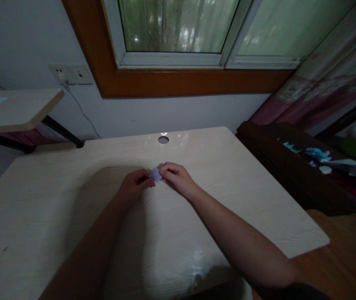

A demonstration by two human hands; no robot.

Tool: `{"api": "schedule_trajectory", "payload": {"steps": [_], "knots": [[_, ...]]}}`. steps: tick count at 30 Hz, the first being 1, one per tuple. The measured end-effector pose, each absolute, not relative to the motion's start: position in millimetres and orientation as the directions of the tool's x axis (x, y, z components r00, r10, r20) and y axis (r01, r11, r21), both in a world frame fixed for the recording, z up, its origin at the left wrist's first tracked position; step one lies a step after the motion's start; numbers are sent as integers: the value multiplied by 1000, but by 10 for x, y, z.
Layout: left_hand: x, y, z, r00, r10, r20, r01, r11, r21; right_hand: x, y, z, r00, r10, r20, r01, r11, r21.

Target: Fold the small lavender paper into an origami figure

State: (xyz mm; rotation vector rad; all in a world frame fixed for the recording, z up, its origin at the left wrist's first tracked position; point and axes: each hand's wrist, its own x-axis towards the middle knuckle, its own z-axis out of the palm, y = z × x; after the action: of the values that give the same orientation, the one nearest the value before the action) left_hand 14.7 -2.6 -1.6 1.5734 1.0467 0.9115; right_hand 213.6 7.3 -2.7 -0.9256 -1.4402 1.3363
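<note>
Just nearer than the round hole (163,140) and slightly left of it, a small purple piece (155,174) is held, its left edge pinched by the fingertips of the left hand (134,183) and its right edge by those of the right hand (178,177). Whether the pale table (215,162) is touched by the piece cannot be told. Well left of the hole, a raised shelf (18,110) is seen. Beyond the hole, a white cable (82,110) is plugged into a wall socket (59,75) to its left; above, a window (178,27) is framed by brown wood (178,82).
</note>
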Motion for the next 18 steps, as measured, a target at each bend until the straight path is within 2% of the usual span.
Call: {"api": "schedule_trajectory", "payload": {"steps": [18], "knots": [[147,-10,-69,312,948,61,194,-127,973,2155,89,-41,-321,933,166,-73,150,-986]]}}
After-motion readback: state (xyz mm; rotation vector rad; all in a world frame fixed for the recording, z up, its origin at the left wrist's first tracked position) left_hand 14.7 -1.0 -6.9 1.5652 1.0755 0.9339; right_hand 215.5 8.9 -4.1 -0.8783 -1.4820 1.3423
